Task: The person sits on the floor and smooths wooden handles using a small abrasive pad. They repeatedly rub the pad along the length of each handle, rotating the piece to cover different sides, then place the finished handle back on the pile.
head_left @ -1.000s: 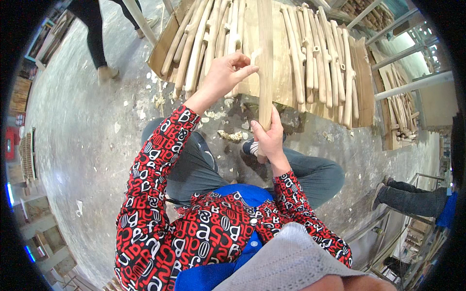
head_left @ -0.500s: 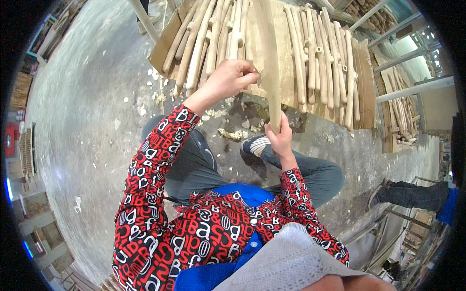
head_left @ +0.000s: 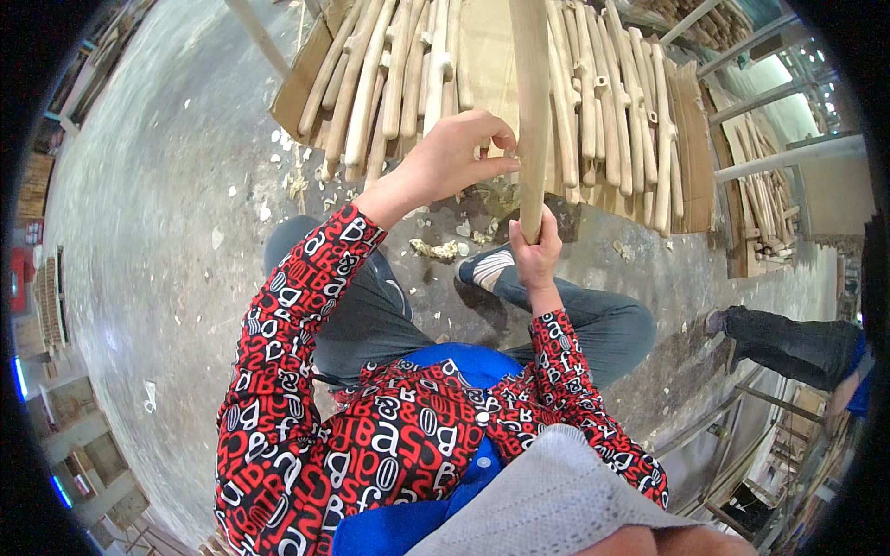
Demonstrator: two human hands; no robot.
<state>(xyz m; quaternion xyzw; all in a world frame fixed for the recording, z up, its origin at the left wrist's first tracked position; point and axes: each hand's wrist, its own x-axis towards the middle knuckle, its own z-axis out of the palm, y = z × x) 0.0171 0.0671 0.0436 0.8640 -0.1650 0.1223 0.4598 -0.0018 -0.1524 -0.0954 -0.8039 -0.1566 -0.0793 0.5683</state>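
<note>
Stick (head_left: 531, 102) gripped in the right hand (head_left: 538, 250), left hand (head_left: 454, 157) just beside it

Head view: the pale wooden stick slants away from the person and runs out past the far edge. The right hand is wrapped around its near end. The left hand is at the stick's left side, thumb and forefinger curved toward each other with a narrow gap; whether they pinch anything, or touch the wood, I cannot tell.

Beyond the hands, more sticks lie side by side in two groups, a left row (head_left: 371, 83) and a right row (head_left: 612, 111), on brown cardboard (head_left: 487, 69) that shows between them. Several have knobs or stubs along their length. Farther right, past a pale tube (head_left: 788, 159), lies another pile of sticks (head_left: 765, 190).

Pale chips and a clump of shavings (head_left: 436, 249) lie on the grey floor (head_left: 176, 250), the clump near a striped shoe (head_left: 484, 269). At far right, another person's dark trouser leg (head_left: 788, 343) shows.
</note>
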